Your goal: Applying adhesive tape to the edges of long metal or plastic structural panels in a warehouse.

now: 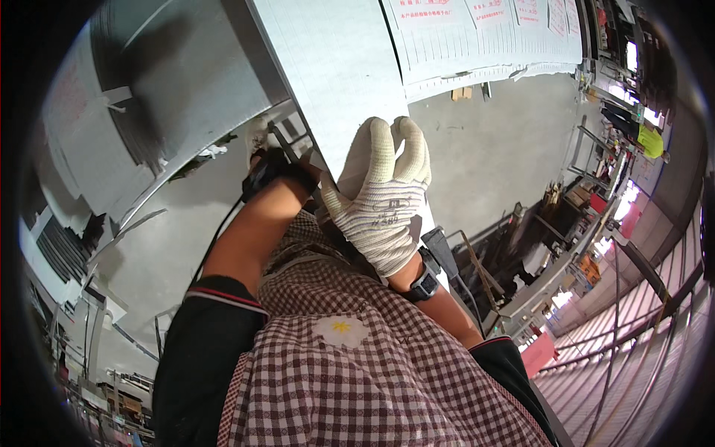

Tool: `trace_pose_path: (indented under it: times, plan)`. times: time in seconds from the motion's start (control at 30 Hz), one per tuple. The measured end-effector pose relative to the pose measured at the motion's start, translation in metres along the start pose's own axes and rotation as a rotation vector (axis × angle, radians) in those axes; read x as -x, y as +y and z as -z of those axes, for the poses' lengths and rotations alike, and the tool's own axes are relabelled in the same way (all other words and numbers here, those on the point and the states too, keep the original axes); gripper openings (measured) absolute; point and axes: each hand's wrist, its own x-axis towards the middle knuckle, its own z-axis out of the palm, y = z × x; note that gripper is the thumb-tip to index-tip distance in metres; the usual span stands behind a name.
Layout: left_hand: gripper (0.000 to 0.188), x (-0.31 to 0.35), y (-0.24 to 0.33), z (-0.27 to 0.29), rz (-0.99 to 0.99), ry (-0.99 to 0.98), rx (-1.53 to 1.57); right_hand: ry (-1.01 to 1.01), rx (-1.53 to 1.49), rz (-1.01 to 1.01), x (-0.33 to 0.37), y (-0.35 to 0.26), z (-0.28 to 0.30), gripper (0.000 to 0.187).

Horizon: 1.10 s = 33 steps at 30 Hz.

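Note:
A large white ribbed panel (335,67) stands close in front of me and runs up out of the picture. My right hand (383,186), in a white knit glove with a black wrist strap, is curled around the panel's near edge. My left hand (258,138), also gloved and strapped at the wrist, holds the panel's left edge, and most of its fingers are hidden behind it. A dark cable runs along my left forearm. My brown-and-white checked apron (357,365) fills the bottom of the view.
More white sheets (112,112) lie stacked at the left. Grey concrete floor (499,149) stretches behind the panel. Benches and racks (573,216) line the right, with a person in a yellow-green top (649,140) far off. A metal railing (633,335) runs along the lower right.

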Motion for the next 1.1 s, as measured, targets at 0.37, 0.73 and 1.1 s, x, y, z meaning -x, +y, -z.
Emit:
trace_pose_path:
  times: [0.37, 0.73, 1.1]
  plan:
    - [0.032, -0.014, -0.019, 0.009, 0.028, 0.005, 0.055, 0.037, 0.032, 0.005, 0.001, -0.002, -0.004, 0.094]
    - [0.023, 0.146, 0.141, 0.066, -0.38, -0.033, 0.385, 0.089, 0.041, -0.016, 0.003, -0.001, -0.011, 0.093]
    - [0.047, 0.158, 0.26, -0.032, -0.956, -0.028, -0.983, -0.438, -0.691, 0.385, -0.024, 0.051, 0.078, 0.033]
